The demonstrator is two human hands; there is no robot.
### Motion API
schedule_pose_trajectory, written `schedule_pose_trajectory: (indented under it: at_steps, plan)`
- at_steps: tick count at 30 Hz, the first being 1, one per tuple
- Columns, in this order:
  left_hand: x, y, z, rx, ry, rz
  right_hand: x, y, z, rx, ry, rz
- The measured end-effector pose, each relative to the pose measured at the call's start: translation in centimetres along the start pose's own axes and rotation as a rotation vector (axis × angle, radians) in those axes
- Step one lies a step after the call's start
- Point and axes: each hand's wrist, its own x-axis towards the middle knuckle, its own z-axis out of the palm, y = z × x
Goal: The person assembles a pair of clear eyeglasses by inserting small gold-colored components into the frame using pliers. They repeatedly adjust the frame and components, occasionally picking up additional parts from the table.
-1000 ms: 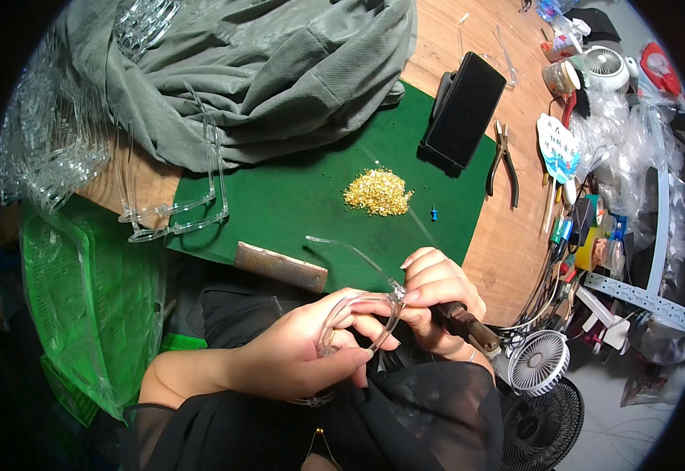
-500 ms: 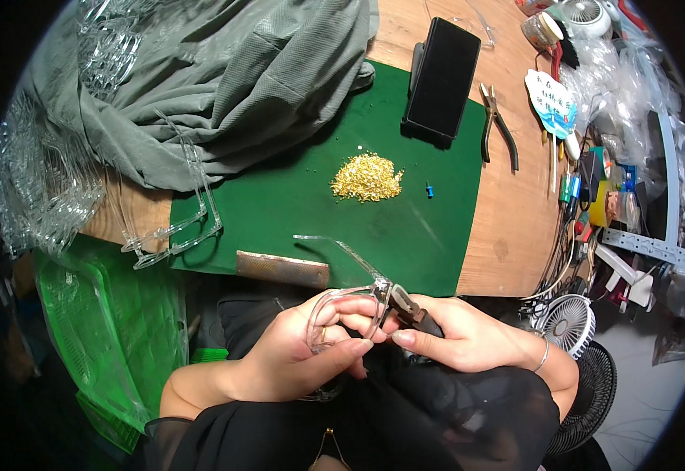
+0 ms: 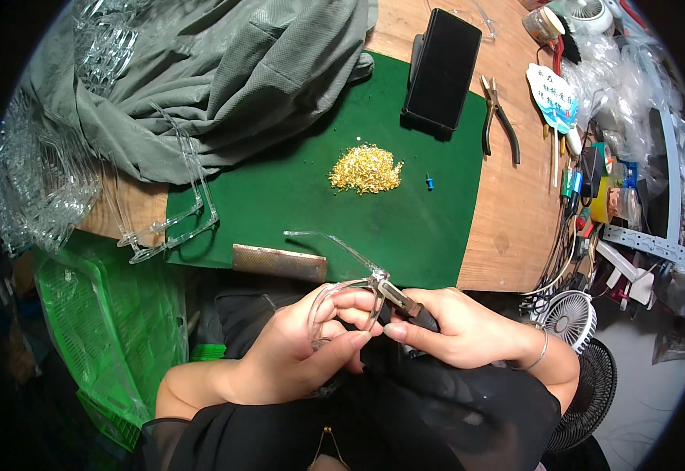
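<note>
Close to my body, my left hand [image 3: 299, 345] is closed around a clear eyeglasses frame [image 3: 341, 246], its fingers behind and through one lens opening. One temple arm stands out over the green mat [image 3: 272, 212]. My right hand [image 3: 460, 328] grips pliers [image 3: 411, 306] with dark handles. Their jaws reach the corner of the frame where the temple joins; I cannot tell whether they are clamped on it. On the mat lie a heap of tiny gold-coloured metal pieces [image 3: 366, 169] and a blue push pin [image 3: 429, 183].
A worn rectangular block [image 3: 279, 263] lies at the mat's near edge. Several clear frames [image 3: 40, 180] pile up at left beside a grey cloth [image 3: 224, 86] and green crate [image 3: 115, 330]. A phone [image 3: 443, 71] and second pliers [image 3: 499, 122] lie at the far right. Small fans [image 3: 566, 318] stand at right.
The pliers have turned slightly, and their jaws now sit further up at the frame's hinge corner. The frame has shifted a little with my left hand. The whole view has moved slightly.
</note>
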Motion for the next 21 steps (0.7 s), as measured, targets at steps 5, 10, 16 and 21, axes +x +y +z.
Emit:
schedule_pose_trajectory:
  at_steps: [5, 10, 16, 21]
  plan:
    - [0.4, -1.3, 0.8, 0.099, 0.089, 0.102, 0.8, 0.6, 1.2, -0.071, 0.201, -0.018]
    - [0.6, -1.5, 0.8, 0.114, 0.092, 0.174, 1.2, 0.5, 0.6, 0.010, 0.108, 0.030]
    - [0.7, 1.2, 0.2, -0.050, 0.067, -0.008, 1.0, 0.6, -0.9, 0.380, -0.202, -0.033]
    - [0.6, 1.0, 0.0, -0.096, 0.062, -0.024, 1.2, 1.0, -0.8, 0.357, -0.194, -0.040]
